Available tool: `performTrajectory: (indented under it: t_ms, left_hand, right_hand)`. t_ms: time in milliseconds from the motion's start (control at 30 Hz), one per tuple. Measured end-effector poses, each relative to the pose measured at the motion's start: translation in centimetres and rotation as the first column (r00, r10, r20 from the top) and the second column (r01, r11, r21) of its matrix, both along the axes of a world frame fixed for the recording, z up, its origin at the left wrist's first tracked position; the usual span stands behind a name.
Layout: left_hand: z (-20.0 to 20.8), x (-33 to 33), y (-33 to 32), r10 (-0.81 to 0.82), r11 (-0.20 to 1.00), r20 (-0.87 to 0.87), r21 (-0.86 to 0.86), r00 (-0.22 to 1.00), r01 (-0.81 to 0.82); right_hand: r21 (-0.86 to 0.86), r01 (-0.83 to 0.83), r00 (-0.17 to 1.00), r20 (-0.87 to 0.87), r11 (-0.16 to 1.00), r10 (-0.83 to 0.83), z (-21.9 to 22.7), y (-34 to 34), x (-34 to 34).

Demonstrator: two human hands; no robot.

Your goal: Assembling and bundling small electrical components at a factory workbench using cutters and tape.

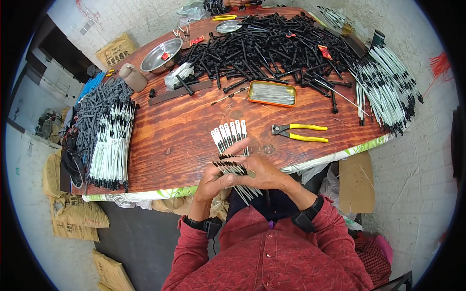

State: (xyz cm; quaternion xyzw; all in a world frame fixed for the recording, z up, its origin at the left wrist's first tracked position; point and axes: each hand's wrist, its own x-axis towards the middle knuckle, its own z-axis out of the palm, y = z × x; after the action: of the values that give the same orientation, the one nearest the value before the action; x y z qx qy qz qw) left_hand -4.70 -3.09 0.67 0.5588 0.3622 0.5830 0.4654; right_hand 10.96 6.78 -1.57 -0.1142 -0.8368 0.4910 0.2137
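Observation:
A fanned bundle of slim white sticks with black fittings [232,130] stands up between my hands at the table's front edge. Flat white tabs with small holes top it, and thin pale ends poke out below. My left hand [209,181] is closed round the bundle's lower part, its thumb lying across the front. From the other side my right hand [264,172] grips the same bundle, one finger stretched across it. Palms and fingers hide much of the middle. Just beyond my right hand lie yellow-handled pincers [303,132] on the wooden table [165,150].
Black plastic parts [272,46] are heaped at the back, behind an orange-rimmed tin of thin metal pins [272,93]. White sticks are stacked left [112,145] and right [388,89]. A steel bowl [153,60] and a jug [132,77] stand back left. Opposite, another person's hands [235,3] show.

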Motion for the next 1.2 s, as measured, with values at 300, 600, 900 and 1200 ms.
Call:
performTrajectory:
  t_ms: [300,600,900,1200]
  left_hand:
    - [-0.3,0.0,-1.3,0.251,0.963,0.236,-0.155,0.939,-0.219]
    - [-0.2,0.3,0.8,0.001,0.998,-0.562,-0.056,0.827,-0.039]
    - [0.5,0.2,-0.3,-0.059,0.994,-0.792,-0.104,0.607,-0.039]
    - [-0.8,0.8,-0.3,0.176,0.963,-0.812,0.258,0.556,0.072]
  right_hand:
    - [-0.316,-0.055,0.997,-0.072,0.947,0.034,-0.3,0.8,0.8]
    - [0.135,-0.104,0.969,-0.209,0.985,0.131,1.4,0.7,2.0]
    - [0.263,-0.045,0.966,-0.233,0.964,0.109,1.1,-0.2,2.7]
    - [0.367,0.030,0.979,-0.198,0.930,0.046,3.6,-0.4,3.7]
